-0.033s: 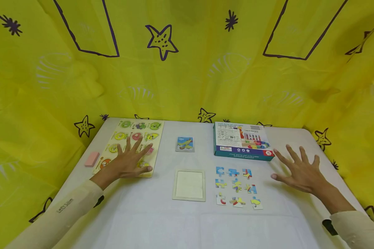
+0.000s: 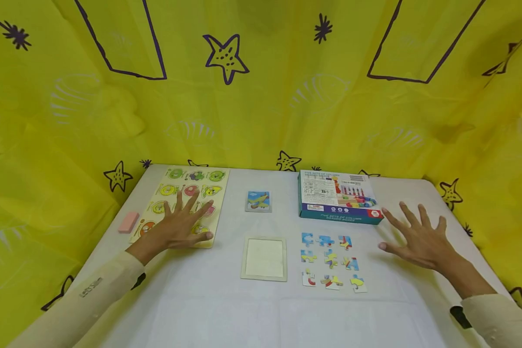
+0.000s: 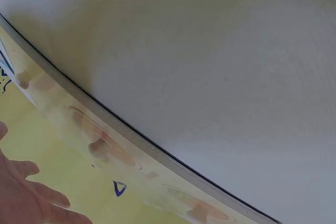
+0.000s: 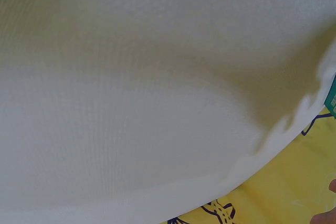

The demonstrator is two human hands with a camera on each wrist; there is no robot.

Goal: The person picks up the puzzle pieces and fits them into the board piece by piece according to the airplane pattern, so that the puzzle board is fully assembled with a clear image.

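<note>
With fingers spread, the left hand [image 2: 178,227] hovers over a fruit-picture peg board [image 2: 180,181] at the left of the table, hiding part of it. In the left wrist view, the board's edge and knobs [image 3: 98,148] show beside that hand. The right hand [image 2: 419,244], also spread and holding nothing, is over the table's right side. Its fingertips are close to the corner of a bead-toy box [image 2: 319,193]. Left of it lie several loose jigsaw pieces [image 2: 330,259] in three rows. A square puzzle tray [image 2: 264,258] with nothing in it sits at the middle.
A small square airplane picture [image 2: 258,201] lies beyond the tray. Left of the peg board is a pink block [image 2: 128,222]. White cloth [image 2: 226,314] covers the table, and a yellow curtain [image 2: 261,116] with star drawings hangs behind and at both sides.
</note>
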